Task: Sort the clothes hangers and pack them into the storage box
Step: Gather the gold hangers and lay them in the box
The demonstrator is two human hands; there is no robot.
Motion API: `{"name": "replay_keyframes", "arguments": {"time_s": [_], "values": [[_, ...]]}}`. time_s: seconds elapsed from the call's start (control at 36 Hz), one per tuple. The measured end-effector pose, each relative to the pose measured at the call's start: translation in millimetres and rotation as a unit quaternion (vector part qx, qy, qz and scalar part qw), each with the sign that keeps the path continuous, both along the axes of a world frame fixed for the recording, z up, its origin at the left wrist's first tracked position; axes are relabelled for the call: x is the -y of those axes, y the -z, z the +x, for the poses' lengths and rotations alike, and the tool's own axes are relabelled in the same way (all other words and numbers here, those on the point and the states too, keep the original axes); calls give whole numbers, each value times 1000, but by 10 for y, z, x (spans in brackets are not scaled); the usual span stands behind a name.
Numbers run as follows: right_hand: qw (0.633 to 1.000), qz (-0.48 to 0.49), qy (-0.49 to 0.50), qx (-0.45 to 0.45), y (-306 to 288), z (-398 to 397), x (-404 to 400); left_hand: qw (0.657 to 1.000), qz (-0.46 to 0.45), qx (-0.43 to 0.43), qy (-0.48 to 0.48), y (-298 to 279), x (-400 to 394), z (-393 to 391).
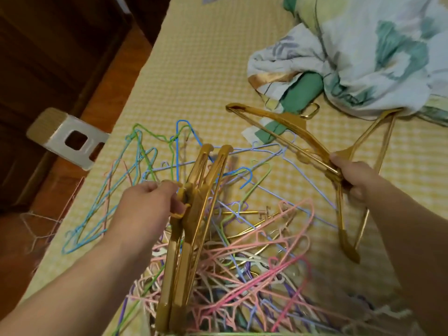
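While a yellow checked mattress cover (pixel 206 69) fills most of the frame, a crumpled white quilt with green leaf print (pixel 363 52) lies on it at the upper right. Across the lower middle spreads a tangled heap of thin wire hangers (pixel 242 258) in pink, blue, green and purple. A white plastic stool (pixel 70 138) stands on the wooden floor at the left edge of the bed. At centre, the left hand (pixel 148 204) curls its fingers around the necks of a bundle of gold plastic hangers (pixel 191 229), held upright on edge above the heap. At the right, the right hand (pixel 356 178) is closed around the middle of a second gold plastic hanger bundle (pixel 286 132), which slants toward the quilt. More gold hangers (pixel 371 141) lie just behind that hand.
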State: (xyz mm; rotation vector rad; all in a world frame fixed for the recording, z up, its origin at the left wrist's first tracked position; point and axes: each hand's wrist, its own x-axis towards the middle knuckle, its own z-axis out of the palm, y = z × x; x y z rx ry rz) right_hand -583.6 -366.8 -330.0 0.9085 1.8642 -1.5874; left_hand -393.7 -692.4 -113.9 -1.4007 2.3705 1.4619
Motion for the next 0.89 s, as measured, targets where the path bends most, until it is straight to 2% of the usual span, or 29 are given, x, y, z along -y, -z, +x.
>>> {"name": "replay_keyframes", "arguments": {"time_s": [0.19, 0.28, 0.39, 0.47, 0.61, 0.72, 0.83, 0.89], "values": [[998, -54, 8, -17, -557, 262, -119, 999, 26, -19, 5, -273, -32, 263], [996, -85, -27, -8, -978, 496, -177, 999, 45, -30, 0, -490, -28, 448], [994, -103, -39, -25, -1478, 1084, -138, 998, 55, -43, -1, -775, -3, 767], [991, -116, -24, -55, -1976, 1858, -16, 996, 63, -58, 3, -1092, 25, 1152], [988, -142, -49, -25, -2184, 3107, 253, 995, 68, -69, 6, -1285, 175, 1676], [994, -83, -67, -3, -2091, 4111, 630, 995, 74, -70, -1, -1289, 464, 2208], [996, -84, -31, 9, -1848, 4661, 1005, 995, 86, -38, 20, -1171, 736, 2626], [998, -61, 22, 6, -1615, 4764, 1071, 995, 94, -37, 14, -1122, 856, 2760]]}}
